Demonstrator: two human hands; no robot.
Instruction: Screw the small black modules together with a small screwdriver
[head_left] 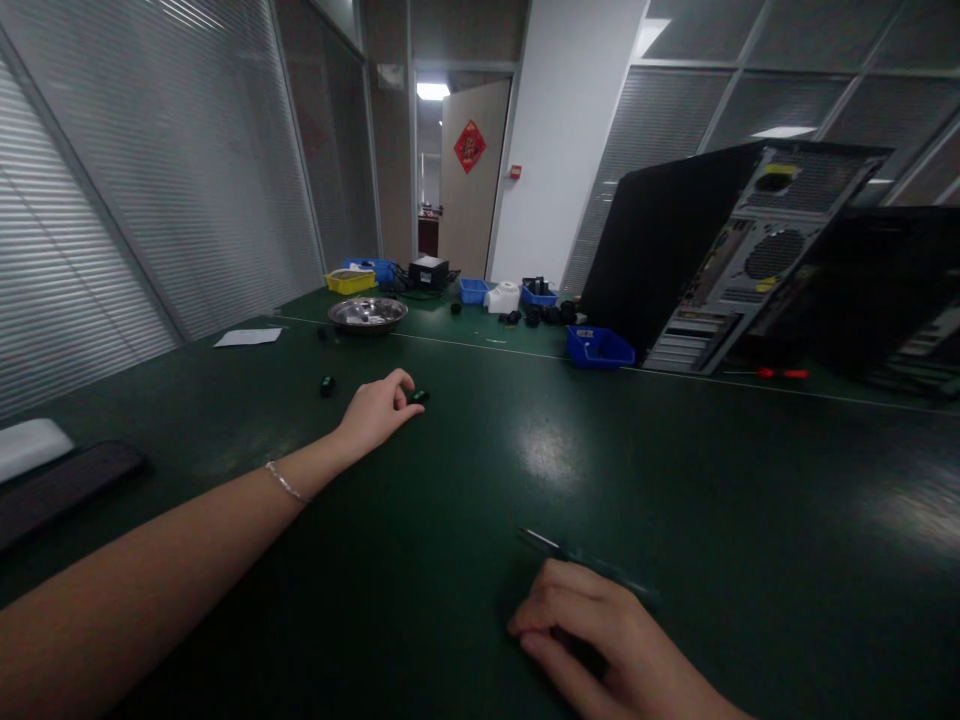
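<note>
My left hand (375,412) reaches out over the green tabletop, thumb and forefinger closed around a small black part with a green face (420,397). A similar small black part (328,386) lies to the left of that hand. Close to me, my right hand (589,630) rests low with its fingers curled and the fingertips together; nothing shows between them. Just beyond its knuckles lies a screwdriver (559,548), its metal shaft pointing left and its dark handle partly behind the hand.
A round metal dish (367,315) and a sheet of paper (249,337) lie at the far left. A blue bin (600,347) sits beside a black computer case (675,240) at right. Several small bins and black parts line the back. A dark keyboard-like object (67,485) is at left.
</note>
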